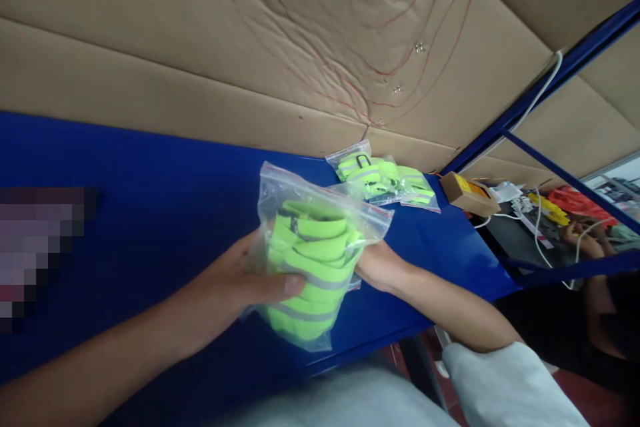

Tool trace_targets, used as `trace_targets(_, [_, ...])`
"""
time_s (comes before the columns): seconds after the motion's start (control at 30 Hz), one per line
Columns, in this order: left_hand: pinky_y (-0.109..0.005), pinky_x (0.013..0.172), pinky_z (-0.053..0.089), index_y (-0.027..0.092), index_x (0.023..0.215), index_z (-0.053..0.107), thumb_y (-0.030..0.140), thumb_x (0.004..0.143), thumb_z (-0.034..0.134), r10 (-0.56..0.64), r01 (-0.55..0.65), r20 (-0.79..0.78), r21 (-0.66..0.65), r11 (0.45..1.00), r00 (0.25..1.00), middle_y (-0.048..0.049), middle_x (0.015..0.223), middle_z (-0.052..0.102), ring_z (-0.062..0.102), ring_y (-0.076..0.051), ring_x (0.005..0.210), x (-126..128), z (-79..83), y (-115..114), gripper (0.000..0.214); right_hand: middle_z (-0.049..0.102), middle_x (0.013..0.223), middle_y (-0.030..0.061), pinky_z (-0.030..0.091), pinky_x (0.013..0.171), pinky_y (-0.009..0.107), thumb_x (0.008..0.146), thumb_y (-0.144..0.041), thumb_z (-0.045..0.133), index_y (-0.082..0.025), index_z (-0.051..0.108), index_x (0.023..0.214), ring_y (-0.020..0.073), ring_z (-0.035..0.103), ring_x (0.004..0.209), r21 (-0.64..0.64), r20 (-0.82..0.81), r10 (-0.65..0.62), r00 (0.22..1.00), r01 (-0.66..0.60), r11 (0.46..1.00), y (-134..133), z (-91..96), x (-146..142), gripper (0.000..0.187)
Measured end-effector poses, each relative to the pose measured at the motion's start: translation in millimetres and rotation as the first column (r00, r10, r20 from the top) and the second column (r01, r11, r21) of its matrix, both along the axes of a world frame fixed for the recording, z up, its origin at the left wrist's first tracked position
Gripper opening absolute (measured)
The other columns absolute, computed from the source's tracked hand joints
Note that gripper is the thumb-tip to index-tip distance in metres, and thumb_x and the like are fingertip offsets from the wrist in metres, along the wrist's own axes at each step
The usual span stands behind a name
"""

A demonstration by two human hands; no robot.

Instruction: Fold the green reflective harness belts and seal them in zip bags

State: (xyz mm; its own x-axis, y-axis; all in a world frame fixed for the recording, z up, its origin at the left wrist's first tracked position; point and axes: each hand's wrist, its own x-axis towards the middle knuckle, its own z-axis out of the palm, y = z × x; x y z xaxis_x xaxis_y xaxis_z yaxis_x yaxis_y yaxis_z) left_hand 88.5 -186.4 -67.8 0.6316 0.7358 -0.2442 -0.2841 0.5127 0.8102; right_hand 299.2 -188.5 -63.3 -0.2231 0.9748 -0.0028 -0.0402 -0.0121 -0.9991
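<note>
A clear zip bag (pixel 313 267) packed with folded neon yellow-green reflective strap is held up above the blue table. My left hand (pixel 265 280) grips its left side, with the thumb pressed across the front. My right hand (pixel 377 265) is at the bag's right side, its fingers hidden behind the bag, so I cannot tell whether they grip it. Under that hand, a small piece of clear plastic with a red line (pixel 355 283) shows. Farther back, against the cardboard, lie several similar bags of neon strap (pixel 373 173).
The blue table (pixel 165 213) meets a cardboard wall (pixel 225 80) with red drawn rings. To the right stand a small cardboard box (pixel 467 195) and a blue metal frame (pixel 550 197). Beyond it, another person's hands (pixel 587 240) are near yellow and red items. A blurred-out patch (pixel 40 247) covers the left.
</note>
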Motion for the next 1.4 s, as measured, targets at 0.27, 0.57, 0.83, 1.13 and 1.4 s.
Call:
trace_targets(0.27, [-0.027,0.075,0.066,0.022,0.126,0.069,0.038,0.064,0.097,0.216,-0.213,-0.083,0.034,0.976,0.973,-0.0094,0.116,0.079,0.078,-0.029,0.099,8,-1.1,4,0.071,0.064,0.132,0.008,0.055,0.094,0.043,0.09,-0.08,0.051,-0.027,0.054,0.144,0.0256,0.065,0.111,0.137,0.092,-0.13,0.987,0.116,0.984,-4,-0.2,26,0.075])
trace_targets(0.57, [-0.033,0.096,0.062,0.027,0.138,0.064,0.072,0.072,0.081,0.234,-0.24,0.056,0.185,0.953,0.971,-0.0087,0.139,0.067,0.064,-0.03,0.128,11,-4.6,5,0.082,0.066,0.135,0.0023,0.05,0.113,0.049,0.059,-0.032,0.097,-0.031,0.058,0.128,0.0289,0.059,0.131,0.024,-0.018,-0.072,0.997,0.072,0.997,-12,0.9,1,0.08])
trace_targets(0.83, [-0.019,0.061,0.061,0.03,0.113,0.062,0.04,0.07,0.093,0.573,-0.568,-0.084,0.077,0.819,0.815,0.0007,0.105,0.072,0.072,-0.015,0.084,2,-6.3,29,0.054,0.077,0.109,0.0027,0.061,0.099,0.046,0.063,-0.042,0.092,-0.026,0.071,0.105,0.0269,0.073,0.102,0.001,-0.175,-0.388,0.905,0.394,0.919,30,47.2,101,0.05])
trace_targets(1.13, [-0.022,0.069,0.064,0.033,0.116,0.045,0.025,0.063,0.096,0.551,-0.532,-0.093,0.172,0.829,0.829,0.0036,0.104,0.071,0.072,-0.016,0.089,1,-1.6,23,0.074,0.078,0.096,0.0034,0.059,0.099,0.044,0.094,-0.034,0.064,-0.021,0.073,0.104,0.0248,0.072,0.104,0.022,-0.399,-0.631,0.665,0.695,0.719,65,33.2,243,0.018])
trace_targets(1.4, [-0.019,0.071,0.064,0.033,0.113,0.046,0.02,0.056,0.099,0.532,-0.489,-0.111,0.273,0.829,0.84,0.0022,0.106,0.071,0.07,-0.015,0.092,0,0.2,18,0.078,0.076,0.094,0.0038,0.057,0.096,0.051,0.09,-0.023,0.068,-0.025,0.065,0.093,0.0239,0.069,0.105,-0.045,-0.419,-0.736,0.532,0.797,0.602,71,18.2,275,0.004])
